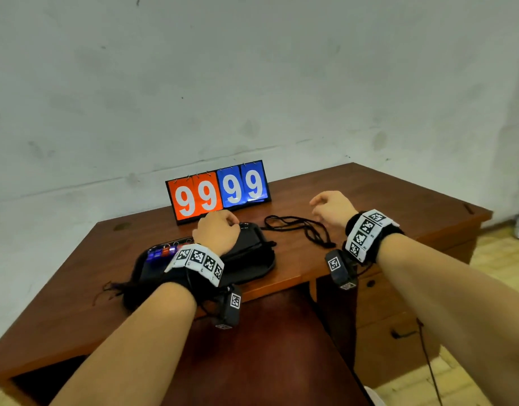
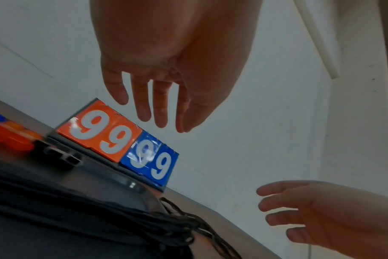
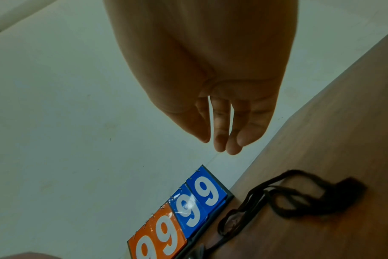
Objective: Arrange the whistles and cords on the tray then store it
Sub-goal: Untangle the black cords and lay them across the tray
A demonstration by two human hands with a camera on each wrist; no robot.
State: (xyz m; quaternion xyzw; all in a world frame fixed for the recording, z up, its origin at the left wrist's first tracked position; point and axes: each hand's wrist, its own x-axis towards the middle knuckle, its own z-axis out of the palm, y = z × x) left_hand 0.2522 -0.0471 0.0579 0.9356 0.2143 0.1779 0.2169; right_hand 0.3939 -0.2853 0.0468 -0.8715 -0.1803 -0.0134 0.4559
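Note:
A black tray (image 1: 254, 263) lies on the desk in front of me. Several whistles (image 1: 164, 251), blue and orange-red, line its left end; one orange whistle (image 2: 10, 138) shows in the left wrist view. Black cords (image 2: 122, 226) lie bunched in the tray. My left hand (image 1: 218, 228) hovers over the tray's far side, its fingers (image 2: 161, 108) relaxed and empty. A loose tangle of black cords (image 1: 300, 227) lies on the desk right of the tray. My right hand (image 1: 327, 206) hangs above those cords (image 3: 299, 198), its fingers (image 3: 222, 133) loose and holding nothing.
A flip scoreboard (image 1: 218, 190) showing 99 in orange and 99 in blue stands just behind the tray against the wall. The brown desk (image 1: 399, 200) has drawers with a handle (image 1: 402, 334) on the right side and a knee opening below the front edge.

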